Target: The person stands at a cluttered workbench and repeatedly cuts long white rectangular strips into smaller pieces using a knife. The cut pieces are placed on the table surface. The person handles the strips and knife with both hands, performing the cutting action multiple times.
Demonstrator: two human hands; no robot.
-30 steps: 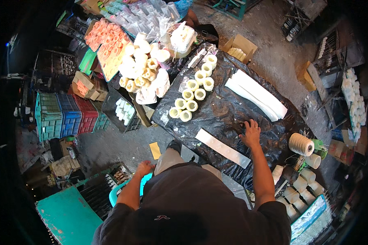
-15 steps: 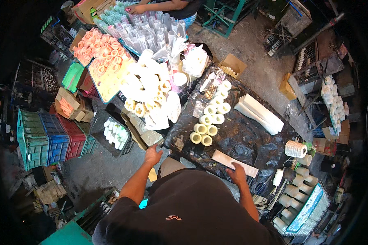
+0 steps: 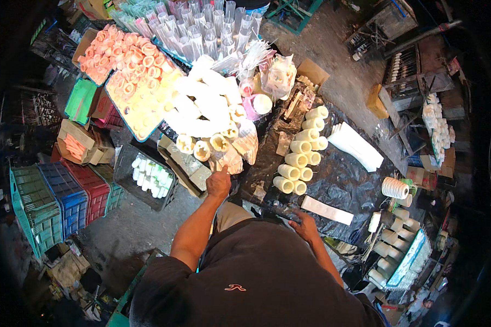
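Note:
My left hand (image 3: pixel 219 183) is at the near edge of a heap of pale hollow pieces (image 3: pixel 204 111). Its fingertips meet the edge of a cream, crumpled sheet-like piece (image 3: pixel 227 159); its bent fingers are partly hidden behind the back of the hand. My right hand (image 3: pixel 305 225) hovers at the near edge of the table, thumb and fingers apart, holding nothing. Just beyond it lies a flat pale strip (image 3: pixel 327 210). Cream hollow cylinders (image 3: pixel 296 159) stand in a double row on the black plastic sheet (image 3: pixel 348 188) between the hands.
Folded white sheets (image 3: pixel 355 146) and a string spool (image 3: pixel 394 188) lie to the right. Orange rings (image 3: pixel 126 60) and clear tubes (image 3: pixel 213 32) fill the far left. A black crate (image 3: pixel 169 200) holds white pieces; stacked crates (image 3: pixel 35 201) stand farther left. More cylinders (image 3: pixel 393 237) are at near right.
My left hand has moved forward to the heap's edge. My right hand has drawn back from the pale strip. The view has shifted, and the other person's arms have left it.

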